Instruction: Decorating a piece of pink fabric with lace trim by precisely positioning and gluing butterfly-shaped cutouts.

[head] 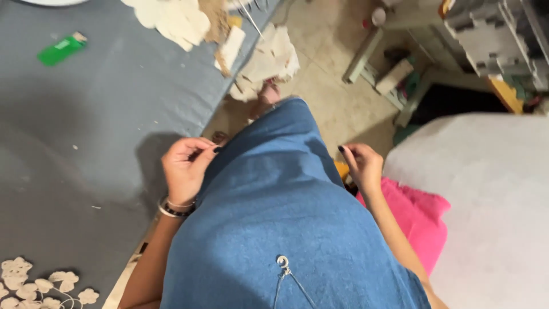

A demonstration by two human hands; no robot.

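Blue denim garment [280, 223]: worn by the person, seen from above. Its long axis is laid from the lower edge of the view up toward the top centre, where the hem ends near a foot [269, 94] on the tiled floor [331, 63]. The cloth is a plain mid-blue weave, smooth and rounded over the body. A thin cord with a small metal ring [282, 261] is hung against its lower part.

Left hand [186, 169]: held at the left edge of the garment, fingers curled and pressed together, the dark-nailed tips touching the denim. Whether a fold is actually pinched cannot be told. Bracelets [171, 207] are worn at the wrist.

Right hand [362, 166]: held at the right edge of the garment, fingers bent inward and closed; what is gripped, if anything, is hidden by the hand itself.

Grey table [86, 126]: matte covering, to the left. On it are kept a green lighter [62, 48], cream fabric pieces [171, 17] cut off at the top edge, and cream lace flowers [34, 283] cut off at the lower left corner.

Pink cloth [420, 214]: soft, partly covered by the right forearm. A pale grey surface [486, 200] is seen at the right.
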